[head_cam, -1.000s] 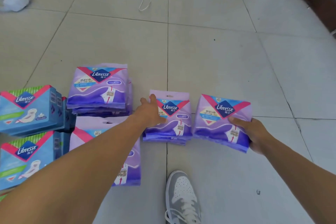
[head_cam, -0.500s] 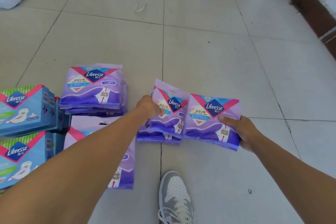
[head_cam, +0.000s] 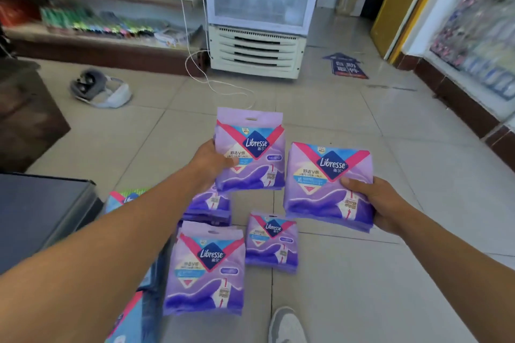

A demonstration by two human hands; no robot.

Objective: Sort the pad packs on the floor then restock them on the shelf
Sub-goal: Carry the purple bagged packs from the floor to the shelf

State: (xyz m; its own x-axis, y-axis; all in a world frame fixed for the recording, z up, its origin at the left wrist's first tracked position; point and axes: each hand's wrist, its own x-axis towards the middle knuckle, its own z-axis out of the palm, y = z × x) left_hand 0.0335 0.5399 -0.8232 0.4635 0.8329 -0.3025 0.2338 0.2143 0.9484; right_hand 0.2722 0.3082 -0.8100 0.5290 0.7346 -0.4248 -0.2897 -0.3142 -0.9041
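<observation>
My left hand (head_cam: 209,164) grips a purple Libresse pad pack (head_cam: 252,153) by its left edge, lifted well above the floor. My right hand (head_cam: 374,199) holds a second purple pack (head_cam: 326,189) at its lower right corner, also raised. On the tiled floor below lie more purple packs: a small stack (head_cam: 271,242), a larger pack (head_cam: 206,267) and another stack (head_cam: 207,205) partly hidden by my left arm. Blue Libresse packs (head_cam: 125,199) peek out at the left behind my arm.
A white glass-door cooler (head_cam: 257,14) stands ahead with a loose cord (head_cam: 223,86) on the floor. Stocked shelves (head_cam: 92,22) run along the left wall and another shelf (head_cam: 479,36) on the right. A dark box (head_cam: 39,211) sits left. My shoe (head_cam: 287,326) is near the bottom.
Both hands have risen from the floor, each carrying a purple pack. The camera has tilted up, bringing the cooler and shelves into view.
</observation>
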